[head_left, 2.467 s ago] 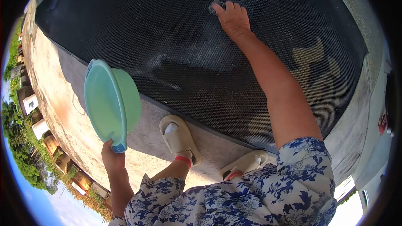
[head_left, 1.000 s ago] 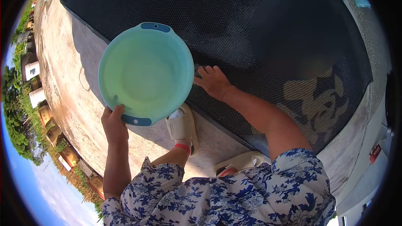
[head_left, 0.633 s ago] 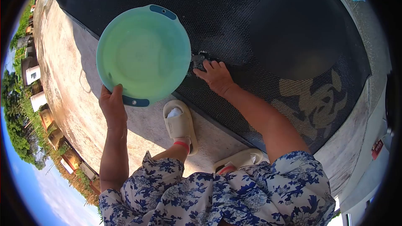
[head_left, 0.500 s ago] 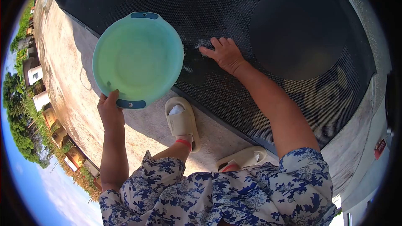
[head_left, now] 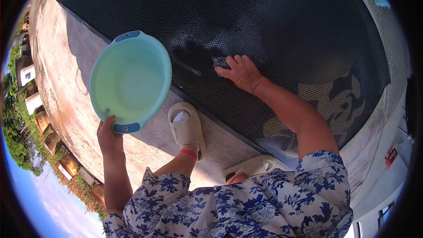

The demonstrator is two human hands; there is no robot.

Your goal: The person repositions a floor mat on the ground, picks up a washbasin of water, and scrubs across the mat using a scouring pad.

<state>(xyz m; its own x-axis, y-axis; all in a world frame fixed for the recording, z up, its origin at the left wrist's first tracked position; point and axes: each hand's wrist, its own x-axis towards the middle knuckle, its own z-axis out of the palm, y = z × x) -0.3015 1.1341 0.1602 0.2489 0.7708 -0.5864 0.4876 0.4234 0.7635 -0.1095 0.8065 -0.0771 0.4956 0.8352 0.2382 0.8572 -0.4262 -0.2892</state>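
Observation:
My left hand [head_left: 110, 136] grips the near rim of a pale green plastic basin [head_left: 132, 75], beside its dark blue handle patch. The basin tilts over the edge of a large black mesh sheet [head_left: 145, 0]; I cannot tell whether it holds water. My right hand [head_left: 242, 75] is palm down on the mesh, fingers curled over a silvery, wiry clump that looks like a steel wool scrubber [head_left: 219, 63]. Part of the clump is hidden under the fingers. Darker, wet-looking patches and pale streaks mark the mesh around it.
Pale concrete ground [head_left: 57, 53] lies left of the mesh. My feet, in beige slides [head_left: 187, 128], stand at its near edge. A round dark shape [head_left: 313, 35] covers the mesh on the right. White boxes [head_left: 33, 103] and plants line the far left.
The basin has moved left and toward me and tilted more. My right hand has slid slightly right and nearer on the mesh, the silvery clump moving with it.

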